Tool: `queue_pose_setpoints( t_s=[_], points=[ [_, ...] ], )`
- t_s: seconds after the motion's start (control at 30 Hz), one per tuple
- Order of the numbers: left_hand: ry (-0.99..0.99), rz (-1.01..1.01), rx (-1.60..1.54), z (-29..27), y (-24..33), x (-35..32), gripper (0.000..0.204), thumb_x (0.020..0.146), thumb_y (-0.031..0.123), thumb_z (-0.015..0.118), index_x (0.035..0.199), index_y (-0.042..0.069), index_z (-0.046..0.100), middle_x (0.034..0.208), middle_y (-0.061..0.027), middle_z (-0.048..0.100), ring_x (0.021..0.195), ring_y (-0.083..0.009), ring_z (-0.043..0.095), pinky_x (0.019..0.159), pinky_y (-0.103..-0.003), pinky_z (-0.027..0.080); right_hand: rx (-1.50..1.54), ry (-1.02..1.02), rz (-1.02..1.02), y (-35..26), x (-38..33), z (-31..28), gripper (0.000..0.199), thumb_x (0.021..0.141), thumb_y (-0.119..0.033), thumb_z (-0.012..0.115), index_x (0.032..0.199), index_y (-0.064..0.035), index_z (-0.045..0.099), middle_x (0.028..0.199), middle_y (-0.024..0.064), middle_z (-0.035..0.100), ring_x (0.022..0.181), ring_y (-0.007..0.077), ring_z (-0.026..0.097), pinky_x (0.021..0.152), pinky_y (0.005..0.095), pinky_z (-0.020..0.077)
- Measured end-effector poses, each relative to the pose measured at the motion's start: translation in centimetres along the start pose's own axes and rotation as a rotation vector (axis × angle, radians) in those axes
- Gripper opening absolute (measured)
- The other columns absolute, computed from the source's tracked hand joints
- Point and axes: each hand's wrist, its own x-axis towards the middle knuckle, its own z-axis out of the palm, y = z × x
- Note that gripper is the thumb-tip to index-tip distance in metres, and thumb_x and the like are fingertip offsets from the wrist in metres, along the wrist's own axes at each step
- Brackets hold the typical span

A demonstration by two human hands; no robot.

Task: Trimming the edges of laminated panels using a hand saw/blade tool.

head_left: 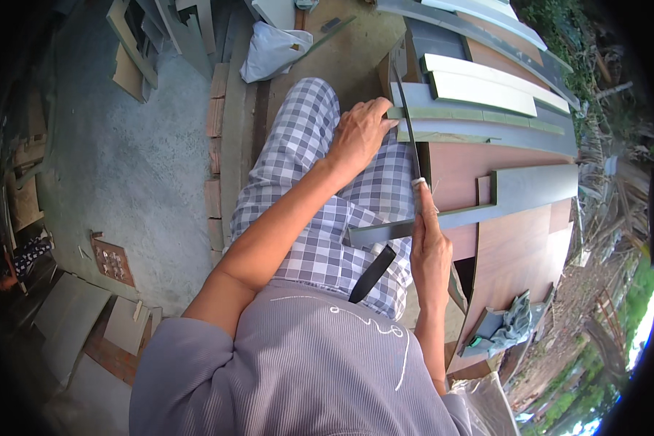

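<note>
- Hazard, left hand (362, 131): its fingertips sit just beside the blade at the left end of the greenish strip (487, 118); should the blade skid or jump, a cut to them appears possible.
- Hazard, strip: it is narrow and lies among loose boards; a weak hold at its end could let it twist or slide under the blade.
- Hazard, leg: the checked trousers (287, 156) lie just left of the strip and under its held end; a downward slip could reach the thigh.
- Left hand: thumb and fingers appear to pinch the strip's left end; exact contact is partly hidden.
- Right hand (432, 243): nearer the body than the strip, wrapped around the handle of the long-bladed tool (410, 125), index finger extended toward the blade.
- Tool: blade crosses the strip near its left end, tip beyond it; whether they touch cannot be told.
- White boards (479, 86): just beyond the strip.
</note>
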Motion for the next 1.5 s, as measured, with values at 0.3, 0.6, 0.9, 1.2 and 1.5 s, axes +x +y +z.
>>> queue_pose_setpoints(
  t_s=[0.3,0.6,0.9,1.2,1.5],
  points=[
    [0.006,0.023,0.058,-0.3,-1.3,0.9,0.021,0.090,0.012,0.063,0.106,0.001,0.055,0.097,-0.0181,0.064,0.093,-0.0382,0.061,0.079,-0.045,0.048,0.207,-0.129,0.097,-2.1,1.5,0.0,0.053,0.098,-0.007,0.044,0.148,-0.0182,0.033,0.131,0.0149,0.058,0.093,0.0378,0.067,0.072,0.0455,0.0519],
    [-0.051,0.009,-0.054,0.6,0.1,-0.8,0.019,0.091,0.013,0.061,0.104,0.001,0.054,0.094,-0.0195,0.063,0.093,-0.0398,0.061,0.077,-0.046,0.048,0.107,-0.018,0.050,-0.2,2.8,1.9,0.054,0.097,-0.004,0.045,0.147,-0.0199,0.036,0.126,0.0184,0.060,0.096,0.0374,0.066,0.074,0.0452,0.0516],
    [0.012,-0.036,-0.049,0.0,-1.1,-0.8,0.028,0.092,0.020,0.063,0.112,0.001,0.055,0.092,-0.0178,0.065,0.086,-0.0339,0.064,0.073,-0.042,0.050,0.254,0.059,0.038,-0.9,3.4,0.8,0.049,0.100,-0.010,0.046,0.147,-0.0207,0.037,0.129,0.0175,0.059,0.114,0.0378,0.059,0.087,0.0458,0.0512],
    [-0.253,-0.628,-0.573,-1.1,-0.5,0.2,0.061,0.098,0.057,0.042,0.112,-0.001,0.056,0.090,-0.0097,0.067,0.075,-0.0116,0.060,0.066,-0.027,0.048,0.266,0.069,0.045,0.1,2.3,1.6,0.049,0.100,-0.011,0.045,0.147,-0.0195,0.037,0.134,0.0158,0.056,0.119,0.0368,0.056,0.091,0.0450,0.0503],
    [-0.151,-0.407,-0.725,-0.3,-1.2,-0.4,0.034,0.097,0.032,0.059,0.115,0.003,0.056,0.093,-0.0046,0.064,0.076,-0.0078,0.056,0.065,-0.021,0.045,0.310,0.024,0.066,-0.2,2.4,1.5,0.048,0.100,-0.011,0.045,0.146,-0.0190,0.038,0.136,0.0160,0.054,0.120,0.0364,0.055,0.093,0.0438,0.0501]
  ],
)
